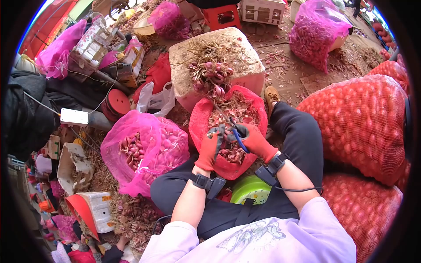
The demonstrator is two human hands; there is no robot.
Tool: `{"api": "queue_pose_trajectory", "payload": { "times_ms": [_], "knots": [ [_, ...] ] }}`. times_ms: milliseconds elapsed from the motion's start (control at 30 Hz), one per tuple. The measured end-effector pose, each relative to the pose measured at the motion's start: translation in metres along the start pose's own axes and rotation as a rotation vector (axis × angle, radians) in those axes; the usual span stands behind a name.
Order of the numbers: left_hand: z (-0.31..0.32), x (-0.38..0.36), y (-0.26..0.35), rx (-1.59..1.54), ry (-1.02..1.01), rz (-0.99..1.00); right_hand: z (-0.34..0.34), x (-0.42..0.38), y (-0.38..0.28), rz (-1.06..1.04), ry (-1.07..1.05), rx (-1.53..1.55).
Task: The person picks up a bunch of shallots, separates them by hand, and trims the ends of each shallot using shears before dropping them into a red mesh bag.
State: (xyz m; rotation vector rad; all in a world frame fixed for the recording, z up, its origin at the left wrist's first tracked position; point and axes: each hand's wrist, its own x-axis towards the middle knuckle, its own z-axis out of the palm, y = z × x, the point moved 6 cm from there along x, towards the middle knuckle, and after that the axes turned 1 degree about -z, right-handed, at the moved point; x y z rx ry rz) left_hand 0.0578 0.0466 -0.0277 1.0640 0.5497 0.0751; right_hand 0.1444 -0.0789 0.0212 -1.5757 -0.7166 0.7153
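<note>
My right hand (pixel 258 142), in a red glove with dark fingertips, is closed around blue-handled scissors (pixel 239 139). The blades point up and left, over the red mesh bag (pixel 196 118) between my legs. My left hand (pixel 211 148), gloved alike, has its fingers pinched together close to the scissors. What it grips is hidden by the fingers. Below both hands, the bag holds loose shallots, dry stalks and skins (pixel 232 154). Just beyond it, a bunch of shallots (pixel 214 78) with dried stalks lies on the white foam block (pixel 184 55).
Left of my knee stands a pink mesh bag of shallots (pixel 164 139). Large red mesh sacks (pixel 357 122) rise at my right. A green stool (pixel 251 189) is beneath me. A white power strip (pixel 74 117) hangs at left with its cable. Other people (pixel 81 252) sit at lower left.
</note>
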Motion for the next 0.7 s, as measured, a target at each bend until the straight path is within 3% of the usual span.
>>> {"api": "queue_pose_trajectory", "payload": {
  "times_ms": [33,133,233,367,433,533,700],
  "knots": [
    [0.003,-0.002,0.003,-0.001,-0.021,0.034,0.001,0.0,0.0,-0.032,-0.033,-0.056],
    [0.02,-0.005,0.008,0.185,-0.092,0.081,-0.004,-0.006,0.018,0.271,0.03,0.541],
    [0.034,-0.016,0.021,0.146,-0.166,0.042,-0.011,-0.006,0.03,0.29,0.074,0.566],
    [0.035,-0.021,0.026,-0.026,-0.181,-0.068,-0.022,0.0,0.031,0.139,0.12,0.14],
    [0.031,-0.022,0.028,-0.006,-0.103,-0.058,-0.023,-0.001,0.03,0.197,0.164,0.337],
    [0.023,-0.019,0.04,0.684,0.031,0.459,-0.018,-0.003,0.012,0.252,0.089,0.383],
    [0.032,-0.022,0.031,0.572,-0.077,0.302,-0.015,0.001,0.02,0.109,-0.005,0.124]
  ]
}}
